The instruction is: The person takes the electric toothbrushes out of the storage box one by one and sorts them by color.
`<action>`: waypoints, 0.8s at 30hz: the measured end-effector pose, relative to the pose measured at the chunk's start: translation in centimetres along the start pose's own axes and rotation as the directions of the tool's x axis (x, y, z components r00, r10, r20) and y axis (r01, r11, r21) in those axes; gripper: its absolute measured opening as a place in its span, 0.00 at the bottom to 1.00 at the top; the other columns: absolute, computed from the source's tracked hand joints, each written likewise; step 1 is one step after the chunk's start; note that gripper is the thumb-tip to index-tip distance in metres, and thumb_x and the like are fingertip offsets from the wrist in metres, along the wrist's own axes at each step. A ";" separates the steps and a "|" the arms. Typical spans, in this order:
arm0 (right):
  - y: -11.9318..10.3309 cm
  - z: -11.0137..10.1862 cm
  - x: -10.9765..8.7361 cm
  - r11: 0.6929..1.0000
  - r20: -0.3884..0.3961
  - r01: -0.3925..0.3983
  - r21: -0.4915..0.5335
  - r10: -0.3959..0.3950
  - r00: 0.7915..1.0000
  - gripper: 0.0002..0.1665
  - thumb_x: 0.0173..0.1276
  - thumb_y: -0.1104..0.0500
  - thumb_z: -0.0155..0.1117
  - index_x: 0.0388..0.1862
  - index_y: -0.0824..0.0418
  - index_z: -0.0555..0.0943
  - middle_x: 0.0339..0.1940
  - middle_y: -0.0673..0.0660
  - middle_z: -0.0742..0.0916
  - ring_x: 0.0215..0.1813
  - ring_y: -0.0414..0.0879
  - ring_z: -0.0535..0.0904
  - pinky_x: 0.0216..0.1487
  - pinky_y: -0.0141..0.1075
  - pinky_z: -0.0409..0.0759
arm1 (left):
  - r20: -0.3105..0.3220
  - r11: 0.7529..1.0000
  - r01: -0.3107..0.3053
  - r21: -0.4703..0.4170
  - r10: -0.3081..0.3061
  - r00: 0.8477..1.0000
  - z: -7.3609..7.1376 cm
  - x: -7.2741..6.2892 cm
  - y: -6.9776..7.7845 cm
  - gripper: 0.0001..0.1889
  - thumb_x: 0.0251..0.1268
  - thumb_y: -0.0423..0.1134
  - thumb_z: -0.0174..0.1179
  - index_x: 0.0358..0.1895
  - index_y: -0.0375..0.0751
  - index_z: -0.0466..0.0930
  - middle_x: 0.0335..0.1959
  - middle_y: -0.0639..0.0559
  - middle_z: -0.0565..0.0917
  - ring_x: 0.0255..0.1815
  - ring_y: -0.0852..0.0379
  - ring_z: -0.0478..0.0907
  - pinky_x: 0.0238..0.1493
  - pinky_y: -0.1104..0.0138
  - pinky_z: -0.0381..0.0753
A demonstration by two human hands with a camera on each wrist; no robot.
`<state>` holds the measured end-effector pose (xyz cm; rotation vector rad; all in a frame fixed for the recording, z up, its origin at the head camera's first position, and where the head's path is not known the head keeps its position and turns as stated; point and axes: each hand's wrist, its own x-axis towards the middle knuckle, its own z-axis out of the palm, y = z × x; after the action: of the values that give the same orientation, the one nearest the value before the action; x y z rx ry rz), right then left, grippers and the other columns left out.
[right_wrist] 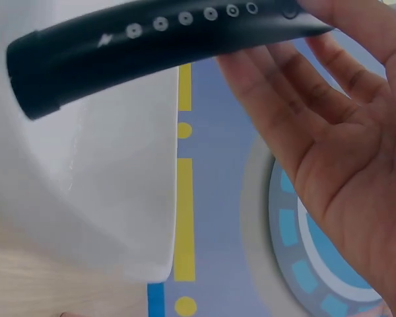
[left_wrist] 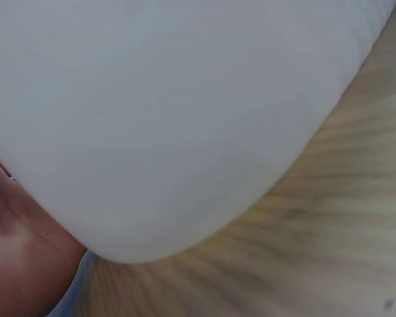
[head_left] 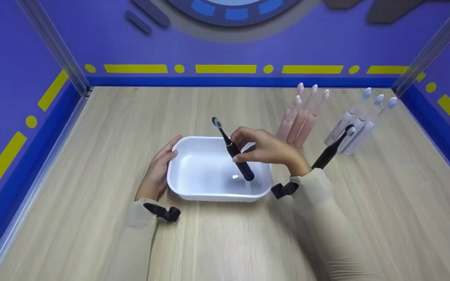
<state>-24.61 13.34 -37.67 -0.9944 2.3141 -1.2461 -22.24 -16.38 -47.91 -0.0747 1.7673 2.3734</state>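
An electric toothbrush (head_left: 243, 167) with a black handle and dark brush head is pinched between the thumb and fingers of my right hand (head_left: 266, 146). It tilts over the white plastic basin (head_left: 197, 171), head up and toward the left. The right wrist view shows a row of small symbols along the black handle (right_wrist: 158, 43); its base hangs above the basin. My left hand (head_left: 156, 169) holds the basin's left side, thumb at the rim and fingers along the outer wall. In the left wrist view, the basin wall (left_wrist: 165, 132) hides most of that hand.
Several pink electric toothbrushes (head_left: 297, 125) stand in a group behind my right hand. Right of them are three white ones (head_left: 359, 134) with pale blue heads. A second black toothbrush (head_left: 326, 154) stands before these, partly hidden by my right wrist. Blue panels border the wooden table (head_left: 131, 113).
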 end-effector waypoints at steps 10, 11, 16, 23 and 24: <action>0.9 -0.5 -1.8 0.997 -0.140 0.065 0.028 -0.061 0.988 0.23 0.57 0.62 0.73 0.50 0.64 0.75 0.43 0.58 0.84 0.48 0.48 0.81 0.50 0.37 0.84 | -0.001 1.000 -0.004 -0.010 0.004 1.000 0.0 0.0 0.1 0.26 0.74 0.34 0.40 0.74 0.47 0.58 0.77 0.57 0.55 0.77 0.58 0.52 0.76 0.65 0.54; 1.0 -0.5 -2.0 0.997 -0.152 0.067 0.033 -0.061 0.987 0.23 0.57 0.63 0.73 0.50 0.65 0.75 0.43 0.59 0.84 0.48 0.48 0.81 0.50 0.37 0.84 | -0.001 1.000 -0.005 -0.014 0.005 1.000 0.0 0.0 0.1 0.26 0.74 0.34 0.40 0.74 0.47 0.58 0.77 0.57 0.55 0.77 0.58 0.52 0.76 0.65 0.54; 1.2 -0.6 -3.0 0.997 -0.202 0.070 0.044 -0.059 0.978 0.24 0.56 0.65 0.72 0.50 0.67 0.75 0.44 0.60 0.83 0.48 0.49 0.81 0.48 0.36 0.84 | 0.000 1.000 -0.005 -0.022 0.005 1.000 0.0 0.0 0.1 0.27 0.74 0.34 0.39 0.74 0.46 0.57 0.78 0.56 0.55 0.77 0.58 0.52 0.76 0.65 0.54; 1.3 -0.8 -4.3 0.996 -0.279 0.073 0.048 -0.056 0.959 0.25 0.55 0.65 0.73 0.50 0.68 0.74 0.44 0.59 0.83 0.48 0.45 0.81 0.48 0.36 0.84 | 0.000 1.000 -0.003 -0.004 0.003 1.000 0.0 0.0 0.0 0.27 0.74 0.34 0.39 0.75 0.47 0.57 0.78 0.57 0.54 0.78 0.58 0.51 0.77 0.65 0.52; 1.3 -0.8 -4.5 0.996 -0.287 0.075 0.055 -0.056 0.956 0.25 0.55 0.66 0.73 0.50 0.69 0.74 0.45 0.59 0.82 0.48 0.45 0.82 0.48 0.36 0.84 | 0.000 1.000 -0.002 -0.001 0.002 1.000 0.0 0.0 0.0 0.27 0.74 0.34 0.39 0.75 0.47 0.57 0.78 0.57 0.54 0.78 0.59 0.51 0.76 0.65 0.53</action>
<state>-22.50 17.49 -38.48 -0.9286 2.4489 -1.5734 -22.21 -16.37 -47.91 -0.0726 1.7671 2.3757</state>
